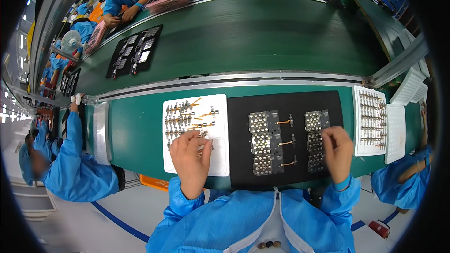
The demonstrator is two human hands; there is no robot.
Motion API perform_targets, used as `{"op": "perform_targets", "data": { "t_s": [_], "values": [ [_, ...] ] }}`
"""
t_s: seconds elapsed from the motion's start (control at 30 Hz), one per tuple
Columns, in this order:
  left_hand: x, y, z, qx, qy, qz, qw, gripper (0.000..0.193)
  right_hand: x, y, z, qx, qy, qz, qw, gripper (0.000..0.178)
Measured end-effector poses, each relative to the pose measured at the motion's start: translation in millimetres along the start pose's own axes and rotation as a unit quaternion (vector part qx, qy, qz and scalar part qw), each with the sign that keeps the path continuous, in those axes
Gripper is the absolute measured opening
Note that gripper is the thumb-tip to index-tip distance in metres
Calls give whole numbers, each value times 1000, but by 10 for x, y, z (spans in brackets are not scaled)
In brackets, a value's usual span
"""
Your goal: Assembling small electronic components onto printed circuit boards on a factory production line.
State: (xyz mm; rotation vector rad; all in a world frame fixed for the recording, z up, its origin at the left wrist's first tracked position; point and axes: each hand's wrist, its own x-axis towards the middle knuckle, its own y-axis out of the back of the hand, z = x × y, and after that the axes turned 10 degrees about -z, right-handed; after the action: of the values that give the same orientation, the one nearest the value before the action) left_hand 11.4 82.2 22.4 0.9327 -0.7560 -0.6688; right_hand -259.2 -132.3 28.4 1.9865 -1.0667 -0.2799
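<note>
My left hand [191, 159] is over the near part of a white plastic tray [218, 164], thumb and fingers apart. Its fingertips are beside small metal parts with orange flex strips [180, 121], which stand in rows. On a black mat [239, 136], my right hand [338, 152] has its fingers curled and thumb drawn in at the right column of dark modules [315, 122] with round silvery buttons. Whatever is between those fingertips is too small to make out. A second column of modules [260, 143] lies left of it, with orange-strip parts [287, 142] extending from its right side.
To the right stands another white tray [370, 124] of metal parts, beside an unfilled white tray [396, 133]. A metal rail [234, 82] separates my green bench from a green belt [262, 33] carrying a black board with modules [134, 51]. Co-workers in blue sit around.
</note>
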Motion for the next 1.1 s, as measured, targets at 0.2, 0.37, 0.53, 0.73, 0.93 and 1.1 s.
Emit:
{"op": "perform_targets", "data": {
  "t_s": [0.2, 0.37, 0.53, 0.73, 0.93, 1.1],
  "values": [
    [39, -65, 220, -85, -46, -44, 994, 22, -263, 140, 554, -198, -106, -33, 974, 3],
    [132, -231, 516, -148, -127, -115, 974, 24, -322, 128, 352, -33, -129, -147, 980, 3],
    [152, -381, 810, -197, -178, -173, 948, 28, -245, 171, 274, -52, -52, -40, 996, 6],
    [138, -574, 1118, -362, -159, -355, 847, 23, -229, 133, 75, -8, 218, -121, 968, 28],
    [215, -595, 1106, -408, -105, -493, 761, 16, -322, 62, 63, -65, 311, -155, 935, 37],
    [296, -559, 1134, -356, -93, -555, 746, 18, -334, 38, 87, -101, 354, -135, 920, 34]
  ]
}}
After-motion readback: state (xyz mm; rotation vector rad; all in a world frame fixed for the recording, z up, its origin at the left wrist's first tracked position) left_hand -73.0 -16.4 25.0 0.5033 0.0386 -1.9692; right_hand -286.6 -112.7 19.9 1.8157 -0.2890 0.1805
